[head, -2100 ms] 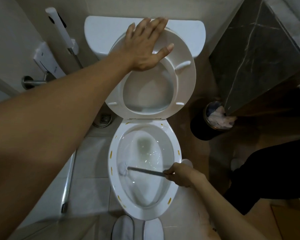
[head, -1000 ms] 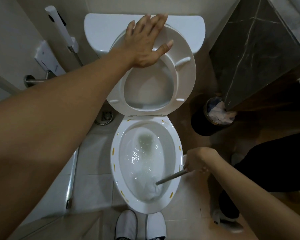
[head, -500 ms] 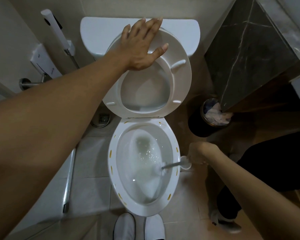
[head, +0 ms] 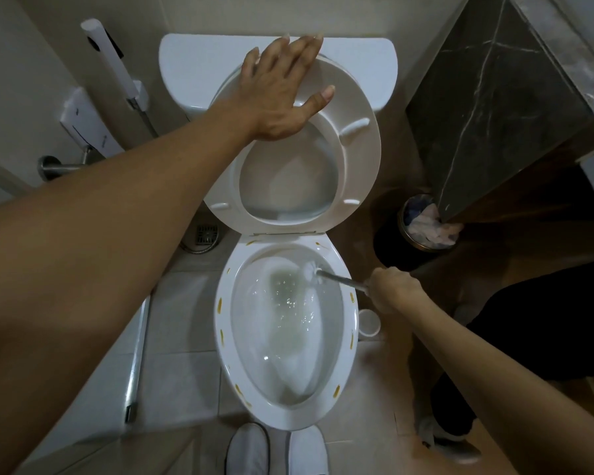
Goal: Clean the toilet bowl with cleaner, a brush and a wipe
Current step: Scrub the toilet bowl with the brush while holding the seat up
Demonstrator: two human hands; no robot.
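White brush head (head: 310, 270) now at bowl's (head: 344, 382) upper-right rim — previously mid-right.

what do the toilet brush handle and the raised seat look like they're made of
The thin grey brush handle looks like brushed metal, probably steel: a dull silvery sheen along a narrow straight rod. The raised white oval toilet seat looks like glossy moulded plastic: thin, smooth, with moulded bumper pads; it could be coated wood.

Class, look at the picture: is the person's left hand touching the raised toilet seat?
Touching. The head view shows the left hand lying flat on the upper rim of the raised toilet seat, fingers straight and spread, with no gap visible beneath the palm.
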